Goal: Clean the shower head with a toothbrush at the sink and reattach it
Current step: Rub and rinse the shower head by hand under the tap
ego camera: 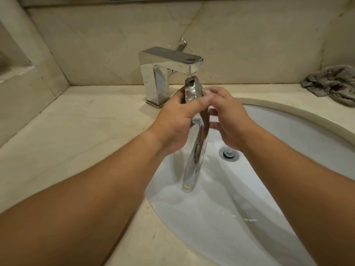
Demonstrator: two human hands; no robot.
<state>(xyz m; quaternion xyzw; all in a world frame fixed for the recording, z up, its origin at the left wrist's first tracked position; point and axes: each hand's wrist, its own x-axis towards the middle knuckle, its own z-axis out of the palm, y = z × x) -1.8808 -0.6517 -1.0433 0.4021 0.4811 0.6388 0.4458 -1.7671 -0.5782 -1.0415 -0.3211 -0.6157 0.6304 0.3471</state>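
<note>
My left hand [173, 120] fingers clamped round the slim chrome shower head [195, 150], upright beneath the angular chrome faucet [169, 62], my right hand [228, 120] fingers curled against it, over the white oval sink [288, 131], crumpled grey cloth [332, 83] on the marble bench [76, 121]

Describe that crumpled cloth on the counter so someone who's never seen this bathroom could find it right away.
Start at the chrome faucet behind the white sink and follow the marble counter to its far right corner by the wall. The cloth lies there in a bunched heap. It is the only soft, grey-brown, wrinkled thing among hard, shiny surfaces.
</note>
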